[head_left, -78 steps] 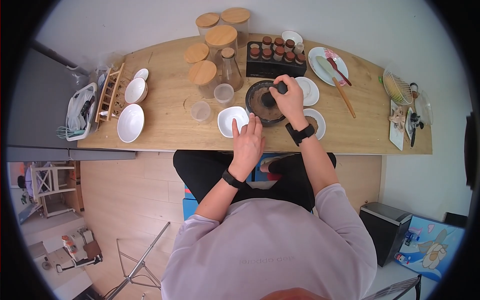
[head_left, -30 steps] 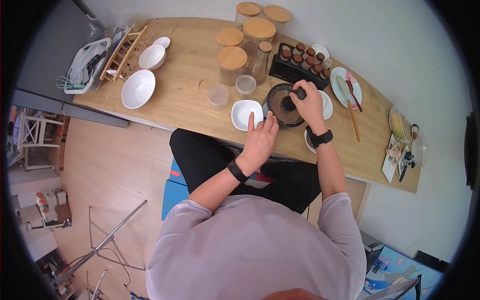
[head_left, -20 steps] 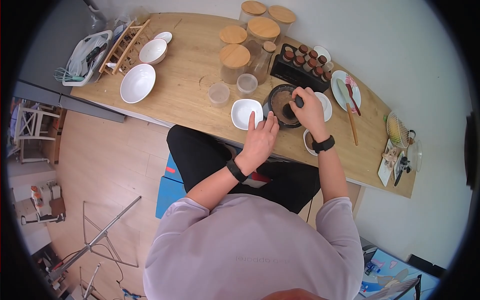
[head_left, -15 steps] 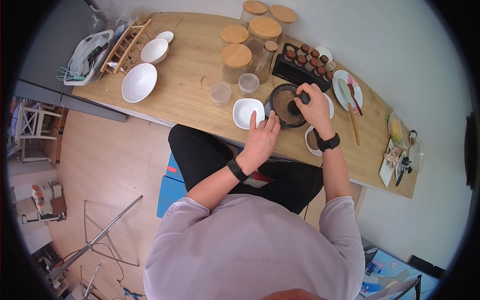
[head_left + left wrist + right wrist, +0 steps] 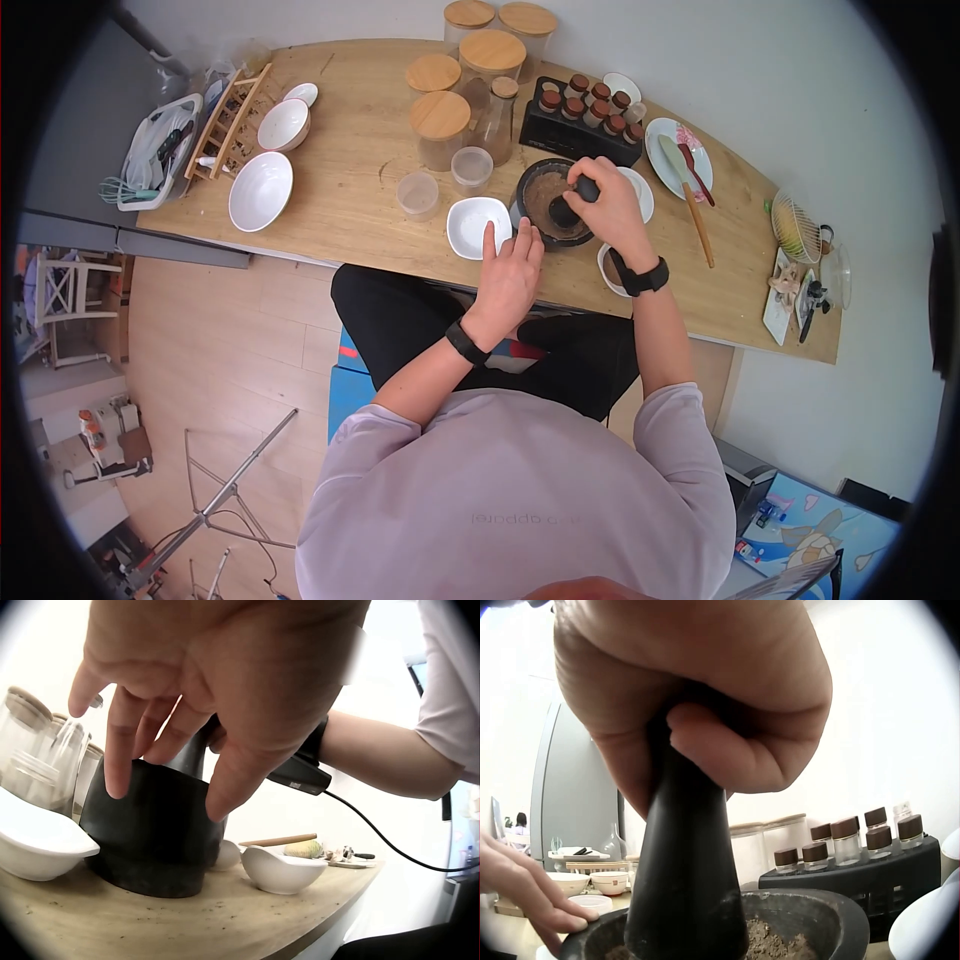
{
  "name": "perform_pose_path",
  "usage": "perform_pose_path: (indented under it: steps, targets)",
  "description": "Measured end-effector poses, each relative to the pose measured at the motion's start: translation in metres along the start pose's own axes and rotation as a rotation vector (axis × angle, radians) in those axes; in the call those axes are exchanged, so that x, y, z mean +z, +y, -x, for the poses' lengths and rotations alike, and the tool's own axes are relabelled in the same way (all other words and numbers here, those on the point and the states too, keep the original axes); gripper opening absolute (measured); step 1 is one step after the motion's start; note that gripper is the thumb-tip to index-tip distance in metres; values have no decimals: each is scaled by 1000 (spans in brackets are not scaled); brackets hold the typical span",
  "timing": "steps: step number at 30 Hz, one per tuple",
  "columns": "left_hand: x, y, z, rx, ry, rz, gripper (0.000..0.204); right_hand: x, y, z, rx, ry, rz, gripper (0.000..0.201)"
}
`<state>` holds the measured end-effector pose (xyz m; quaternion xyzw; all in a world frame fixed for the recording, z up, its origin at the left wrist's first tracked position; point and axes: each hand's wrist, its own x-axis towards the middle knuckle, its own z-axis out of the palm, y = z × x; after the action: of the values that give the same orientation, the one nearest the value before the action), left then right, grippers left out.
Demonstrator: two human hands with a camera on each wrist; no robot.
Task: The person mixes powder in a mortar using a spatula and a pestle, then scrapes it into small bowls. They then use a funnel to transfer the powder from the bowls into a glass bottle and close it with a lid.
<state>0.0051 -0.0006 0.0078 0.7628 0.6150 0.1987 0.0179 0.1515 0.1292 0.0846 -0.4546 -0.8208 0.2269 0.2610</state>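
Observation:
My right hand (image 5: 612, 215) grips the black pestle (image 5: 686, 862) by its upper part, thumb and fingers wrapped round it. The pestle's broad end is down inside a dark stone mortar (image 5: 520, 208), among brown powder (image 5: 772, 941). My left hand (image 5: 508, 285) has its fingers spread and extended, with fingertips at the mortar's near left rim. A white square bowl (image 5: 470, 228) stands just left of the mortar, under the left index finger in the head view. Partly hidden by the right wrist, a small white bowl (image 5: 281, 870) sits right of the mortar; brown powder shows in it from above.
Behind the mortar stand a black rack (image 5: 560, 132) of brown-capped jars and several wood-lidded canisters (image 5: 440, 118). Two clear cups (image 5: 418, 195) are to the left. A floral plate (image 5: 660, 155) bears spatulas on the right. White bowls (image 5: 262, 190) sit farther left.
The pestle has shifted about inside the mortar in my right hand's grip. My left hand stays at the rim. The head view has swung round and partly back.

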Motion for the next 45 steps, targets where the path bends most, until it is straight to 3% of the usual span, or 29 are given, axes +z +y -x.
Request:
perform_pose_path:
  steps: [3, 7, 10, 14, 29, 35, 41, 45]
  targets:
    - [0, 0, -2, 10, -3, -1, 65, 24, 6, 10, -17, 58, 25, 21]
    - [-2, -1, -2, 15, -21, -15, 66, 14, 2, 4, 12, 0, 34, 20]
    - [-5, 0, -2, 8, -34, 7, 66, 8, -12, 8, -17, 62, -23, 20]
    - [-4, 0, -3, 10, -53, -2, 65, 29, -3, 12, -34, 78, 19, 18]
    - [-5, -1, -1, 39, -49, -12, 61, 33, 7, -4, -24, 112, -5, 18]
    - [-4, 0, -3, 28, -43, -22, 61, 41, -1, 0, 25, 236, -66, 18]
    - [-5, -1, -4, 49, -39, -31, 61, 30, 13, -4, 78, 234, -42, 17]
    - [-3, -1, 0, 29, -16, -1, 63, 30, 6, -7, 96, 369, -145, 19]
